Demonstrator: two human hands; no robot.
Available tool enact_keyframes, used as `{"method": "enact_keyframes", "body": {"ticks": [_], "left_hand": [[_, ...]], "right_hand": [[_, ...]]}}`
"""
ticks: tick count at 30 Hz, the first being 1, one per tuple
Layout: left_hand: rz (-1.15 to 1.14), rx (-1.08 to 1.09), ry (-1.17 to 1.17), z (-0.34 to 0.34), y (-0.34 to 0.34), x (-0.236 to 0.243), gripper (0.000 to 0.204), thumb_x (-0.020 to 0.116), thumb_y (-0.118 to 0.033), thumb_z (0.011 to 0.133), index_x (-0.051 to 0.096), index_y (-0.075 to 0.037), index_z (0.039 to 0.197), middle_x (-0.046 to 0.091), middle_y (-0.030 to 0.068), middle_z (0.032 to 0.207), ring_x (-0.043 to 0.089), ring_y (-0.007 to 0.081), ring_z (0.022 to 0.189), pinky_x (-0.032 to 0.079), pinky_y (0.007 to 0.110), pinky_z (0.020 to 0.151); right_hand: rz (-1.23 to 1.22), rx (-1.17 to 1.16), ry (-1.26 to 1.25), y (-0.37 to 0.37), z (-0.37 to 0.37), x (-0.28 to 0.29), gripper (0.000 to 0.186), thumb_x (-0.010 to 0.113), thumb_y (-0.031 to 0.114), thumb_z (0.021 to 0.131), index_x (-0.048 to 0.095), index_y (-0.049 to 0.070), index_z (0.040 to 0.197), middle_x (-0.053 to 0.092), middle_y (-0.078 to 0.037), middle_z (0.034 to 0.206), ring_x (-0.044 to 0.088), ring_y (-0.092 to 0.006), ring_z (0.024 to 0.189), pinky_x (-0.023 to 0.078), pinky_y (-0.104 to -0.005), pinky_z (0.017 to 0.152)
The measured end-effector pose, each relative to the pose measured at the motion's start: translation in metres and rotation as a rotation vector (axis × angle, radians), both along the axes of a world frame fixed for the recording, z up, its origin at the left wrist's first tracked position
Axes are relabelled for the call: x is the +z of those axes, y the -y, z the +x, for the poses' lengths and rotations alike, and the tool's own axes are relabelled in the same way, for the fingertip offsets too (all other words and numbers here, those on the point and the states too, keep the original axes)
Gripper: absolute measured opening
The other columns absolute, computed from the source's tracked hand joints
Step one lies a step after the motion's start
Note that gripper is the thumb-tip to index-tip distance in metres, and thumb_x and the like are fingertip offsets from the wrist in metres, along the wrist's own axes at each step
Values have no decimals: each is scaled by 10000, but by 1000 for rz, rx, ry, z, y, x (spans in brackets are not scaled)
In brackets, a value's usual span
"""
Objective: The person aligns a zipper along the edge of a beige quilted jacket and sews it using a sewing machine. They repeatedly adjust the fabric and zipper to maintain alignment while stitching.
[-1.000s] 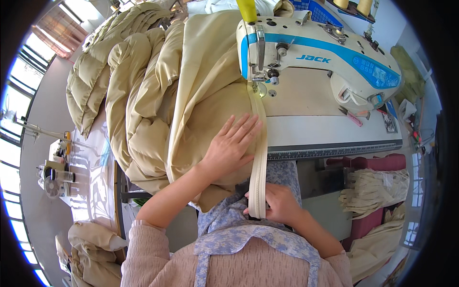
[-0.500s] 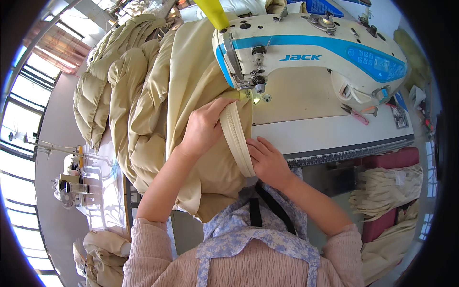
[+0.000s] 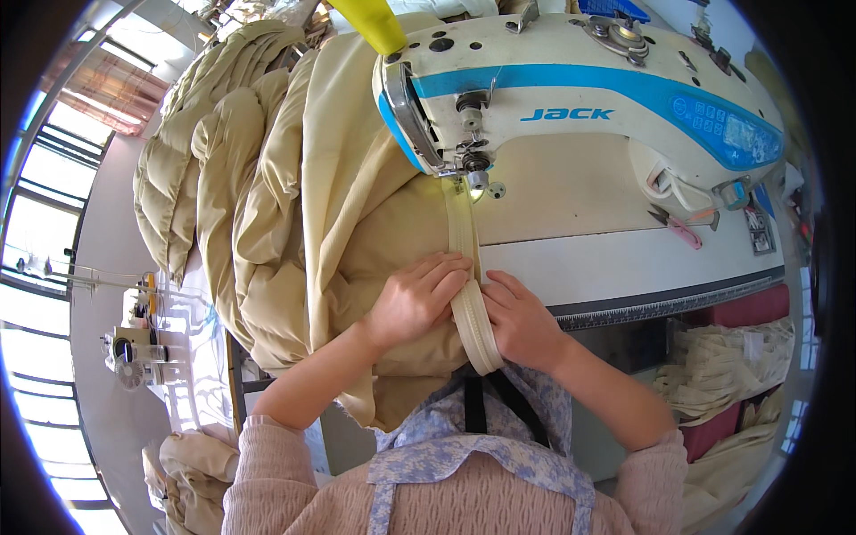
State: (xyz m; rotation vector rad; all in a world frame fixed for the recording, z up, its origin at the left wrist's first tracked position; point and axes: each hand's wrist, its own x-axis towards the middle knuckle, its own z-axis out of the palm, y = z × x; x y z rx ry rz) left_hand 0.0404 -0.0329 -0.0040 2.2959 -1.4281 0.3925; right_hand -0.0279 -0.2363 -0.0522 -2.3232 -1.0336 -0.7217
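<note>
A cream zipper (image 3: 480, 334) runs from under the presser foot of the white and blue sewing machine (image 3: 557, 89) down toward me, along the right edge of a beige padded garment (image 3: 383, 241). My left hand (image 3: 419, 299) is closed on the zipper, its fingertips pressed together at the tape and its palm over the fabric. At the zipper's right side, my right hand (image 3: 524, 323) pinches its edge, with the fingertips partly hidden. Below both hands the loose part of the zipper curves over the table's front edge. A small lamp lights the needle area.
Pink-handled thread snips (image 3: 679, 230) lie on the table, right of the machine's needle. A ruler strip (image 3: 660, 299) lines the table's front edge. Bulky beige garment folds (image 3: 214, 169) pile up at left. Bundled cream strips (image 3: 727, 366) sit at lower right.
My left hand has come down toward me from near the needle, and the zipper now lies straight below the presser foot. My right hand has shifted slightly right and nearer.
</note>
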Motion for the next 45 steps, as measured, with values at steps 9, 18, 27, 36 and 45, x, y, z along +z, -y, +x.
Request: {"method": "enact_keyframes", "body": {"ticks": [9, 18, 27, 36, 45], "left_hand": [[42, 79, 0, -3, 0, 9, 339, 749, -81, 735, 661, -35, 1058, 732, 88, 1168, 727, 288, 1010, 593, 391, 836], [90, 58, 61, 6, 0, -1, 334, 745, -146, 737, 667, -37, 1043, 755, 64, 1069, 722, 209, 926, 516, 386, 897], [107, 86, 83, 22, 5, -4, 399, 735, -167, 777, 698, -9, 1142, 703, 108, 1212, 668, 277, 1141, 502, 440, 990], [63, 95, 123, 31, -1, -18, 407, 645, -111, 767, 692, 25, 1148, 682, 126, 1215, 641, 273, 1163, 503, 410, 1017], [-35, 81, 176, 42, 1, -22, 285, 674, -120, 749, 714, 1, 1004, 707, 103, 1106, 669, 249, 1078, 513, 398, 954]], "right_hand": [[99, 185, -23, 7, -1, -4, 285, 718, 134, 681, 725, 26, 945, 716, -112, 1090, 687, -322, 1048, 566, -455, 975], [161, 178, -120, 8, -2, -4, 191, 723, 135, 723, 718, 59, 898, 718, -69, 990, 695, -248, 1027, 544, -410, 1021], [123, 258, -220, 7, -1, 2, 149, 706, 117, 742, 686, 62, 879, 661, -49, 932, 670, -231, 969, 555, -402, 1010], [61, 185, -161, -5, 3, 8, 171, 692, 100, 728, 668, 64, 894, 589, -29, 911, 622, -201, 925, 594, -357, 888], [79, 189, -186, -4, 7, 13, 138, 762, 84, 707, 696, 80, 829, 597, -7, 855, 643, -187, 842, 595, -319, 755]]}}
